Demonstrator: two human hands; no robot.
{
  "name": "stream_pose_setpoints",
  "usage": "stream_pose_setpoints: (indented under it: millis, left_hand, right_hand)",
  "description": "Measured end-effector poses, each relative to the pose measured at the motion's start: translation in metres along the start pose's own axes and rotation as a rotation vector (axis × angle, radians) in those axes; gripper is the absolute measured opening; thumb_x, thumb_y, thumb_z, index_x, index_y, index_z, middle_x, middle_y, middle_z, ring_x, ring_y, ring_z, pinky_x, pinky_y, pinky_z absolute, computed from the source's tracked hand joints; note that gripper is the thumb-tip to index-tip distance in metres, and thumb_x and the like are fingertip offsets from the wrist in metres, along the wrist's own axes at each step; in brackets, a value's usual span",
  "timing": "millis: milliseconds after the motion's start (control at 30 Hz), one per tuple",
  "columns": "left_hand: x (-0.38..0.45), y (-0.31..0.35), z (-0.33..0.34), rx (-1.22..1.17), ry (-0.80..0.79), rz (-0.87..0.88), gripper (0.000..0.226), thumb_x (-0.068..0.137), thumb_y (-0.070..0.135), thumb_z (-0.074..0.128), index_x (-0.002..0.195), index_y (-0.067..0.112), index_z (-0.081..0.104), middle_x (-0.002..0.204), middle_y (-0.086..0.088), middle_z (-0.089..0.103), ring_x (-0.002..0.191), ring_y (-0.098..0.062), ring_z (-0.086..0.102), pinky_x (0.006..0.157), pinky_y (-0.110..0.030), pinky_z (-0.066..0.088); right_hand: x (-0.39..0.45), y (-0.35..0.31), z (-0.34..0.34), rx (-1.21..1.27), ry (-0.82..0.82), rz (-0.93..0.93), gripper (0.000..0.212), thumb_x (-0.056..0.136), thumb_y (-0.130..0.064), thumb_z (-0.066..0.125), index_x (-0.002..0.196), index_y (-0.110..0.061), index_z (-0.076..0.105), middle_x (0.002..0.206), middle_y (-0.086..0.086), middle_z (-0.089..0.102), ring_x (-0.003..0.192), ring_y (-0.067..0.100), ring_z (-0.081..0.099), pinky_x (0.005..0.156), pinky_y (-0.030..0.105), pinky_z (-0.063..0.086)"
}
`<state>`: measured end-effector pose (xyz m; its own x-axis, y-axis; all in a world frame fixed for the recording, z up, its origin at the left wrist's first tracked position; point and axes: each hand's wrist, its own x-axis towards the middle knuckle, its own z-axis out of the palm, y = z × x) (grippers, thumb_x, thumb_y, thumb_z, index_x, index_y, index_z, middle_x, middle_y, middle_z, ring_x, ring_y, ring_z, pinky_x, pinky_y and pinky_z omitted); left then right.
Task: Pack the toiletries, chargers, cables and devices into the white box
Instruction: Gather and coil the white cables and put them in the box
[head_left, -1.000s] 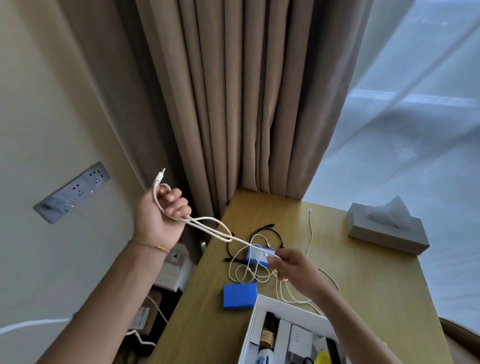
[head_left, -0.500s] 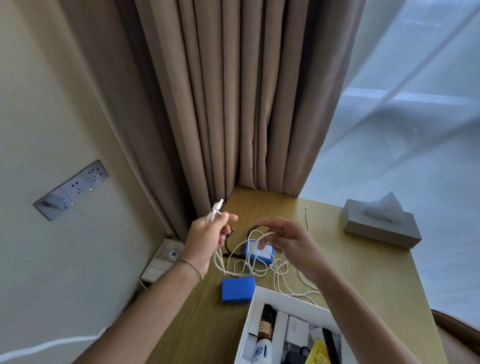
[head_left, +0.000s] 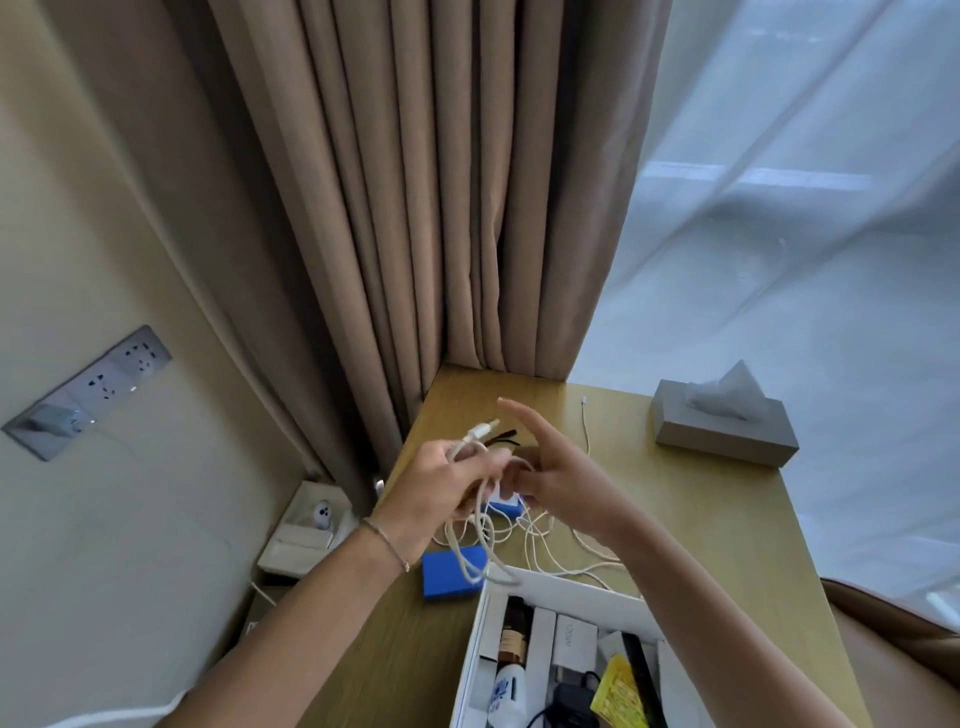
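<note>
Hands (head_left: 498, 483) now together, cable (head_left: 480, 525) btwn.

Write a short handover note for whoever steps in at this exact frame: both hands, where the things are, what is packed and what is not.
Left hand: shut on the white cable, plug end sticking up, loops hanging from the grip.
Right hand: open, fingers spread, touching the cable beside the left hand.
White box: at the near table edge, already holding bottles, small cartons, a yellow packet and dark items.
Left to pack: the cable in hand, the loose white cables on the table, the blue block beside the box, a second blue-and-white item under the hands, and a black cable behind them.
</note>
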<state>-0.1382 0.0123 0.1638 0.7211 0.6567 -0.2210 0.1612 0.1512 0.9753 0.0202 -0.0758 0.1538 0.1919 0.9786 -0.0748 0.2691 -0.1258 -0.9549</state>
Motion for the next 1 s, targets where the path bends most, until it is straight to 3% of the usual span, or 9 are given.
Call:
stream_pose_setpoints:
  millis: [100, 233, 400, 467, 533, 667, 833, 933, 1000]
  left_hand:
    - [0.004, 0.005, -0.020, -0.389, 0.019, 0.049, 0.023, 0.087, 0.031, 0.069, 0.068, 0.018, 0.065, 0.062, 0.000, 0.056, 0.058, -0.014, 0.053, 0.055, -0.021, 0.050]
    - [0.009, 0.014, -0.053, -0.546, 0.117, 0.096, 0.025, 0.095, 0.028, 0.060, 0.072, 0.017, 0.060, 0.074, -0.001, 0.063, 0.075, -0.019, 0.068, 0.061, -0.029, 0.056]
    - [0.004, 0.003, -0.050, -0.298, 0.078, 0.042, 0.030, 0.099, 0.028, 0.054, 0.071, 0.017, 0.053, 0.054, 0.000, 0.041, 0.044, -0.016, 0.049, 0.047, -0.026, 0.043]
    - [0.002, -0.003, -0.039, -0.290, 0.007, 0.017, 0.030, 0.098, 0.029, 0.053, 0.070, 0.018, 0.048, 0.051, 0.003, 0.031, 0.037, -0.010, 0.033, 0.041, -0.022, 0.032]
    - [-0.002, -0.009, -0.026, -0.314, -0.070, -0.019, 0.030, 0.097, 0.029, 0.054, 0.070, 0.018, 0.048, 0.050, 0.004, 0.027, 0.037, -0.009, 0.025, 0.039, -0.021, 0.025]
    - [-0.011, -0.019, 0.000, -0.264, -0.159, -0.012, 0.033, 0.095, 0.030, 0.063, 0.072, 0.014, 0.046, 0.051, 0.003, 0.024, 0.039, -0.011, 0.022, 0.039, -0.021, 0.026]
    - [-0.016, -0.030, 0.029, -0.361, -0.106, 0.045, 0.046, 0.093, 0.018, 0.064, 0.058, 0.016, 0.034, 0.045, 0.001, 0.025, 0.037, -0.013, 0.019, 0.041, -0.028, 0.019]
    - [-0.012, -0.039, 0.043, -0.452, -0.049, -0.028, 0.046, 0.094, 0.019, 0.061, 0.060, 0.015, 0.031, 0.045, 0.000, 0.024, 0.035, -0.012, 0.022, 0.044, -0.031, 0.014]
    - [-0.012, -0.047, 0.051, -0.365, 0.010, -0.046, 0.045, 0.094, 0.019, 0.063, 0.059, 0.013, 0.036, 0.046, -0.002, 0.029, 0.037, -0.015, 0.034, 0.047, -0.031, 0.028]
  right_hand:
    - [-0.008, 0.011, -0.015, 0.096, -0.003, 0.034, 0.017, 0.099, -0.003, 0.058, 0.113, -0.005, 0.067, 0.063, -0.002, 0.057, 0.061, 0.017, 0.051, 0.059, 0.022, 0.044]
    - [-0.026, 0.029, -0.031, 0.241, 0.113, 0.088, 0.030, 0.104, -0.009, 0.047, 0.086, 0.005, 0.066, 0.056, 0.000, 0.042, 0.056, 0.018, 0.038, 0.058, 0.025, 0.040]
    - [-0.030, 0.032, -0.026, 0.096, 0.260, 0.021, 0.016, 0.100, -0.011, 0.056, 0.109, -0.004, 0.069, 0.081, 0.006, 0.064, 0.071, 0.020, 0.058, 0.072, 0.031, 0.048]
    - [-0.032, 0.027, -0.013, -0.035, 0.248, -0.020, 0.043, 0.093, -0.031, 0.069, 0.134, -0.026, 0.059, 0.122, -0.005, 0.067, 0.110, 0.008, 0.063, 0.095, 0.030, 0.050]
    - [-0.036, 0.021, 0.002, -0.065, 0.185, -0.058, 0.080, 0.081, -0.053, 0.076, 0.149, -0.046, 0.036, 0.150, -0.017, 0.045, 0.137, -0.004, 0.041, 0.106, 0.023, 0.040]
    - [-0.044, 0.018, 0.036, -0.068, 0.017, -0.111, 0.117, 0.068, -0.055, 0.085, 0.153, -0.057, 0.004, 0.154, -0.037, 0.025, 0.148, -0.003, 0.021, 0.119, 0.035, 0.024]
    - [-0.063, 0.034, 0.062, 0.123, 0.007, -0.088, 0.126, 0.070, -0.017, 0.088, 0.154, -0.053, 0.002, 0.148, -0.023, 0.044, 0.137, -0.006, 0.042, 0.104, 0.011, 0.039]
    - [-0.071, 0.042, 0.068, 0.224, 0.038, -0.057, 0.114, 0.073, -0.007, 0.079, 0.145, -0.067, 0.015, 0.127, -0.017, 0.063, 0.116, 0.002, 0.063, 0.089, 0.018, 0.052]
    - [-0.077, 0.048, 0.067, 0.209, 0.070, -0.026, 0.099, 0.077, -0.008, 0.073, 0.139, -0.069, 0.026, 0.100, -0.015, 0.070, 0.090, 0.003, 0.068, 0.076, 0.023, 0.055]
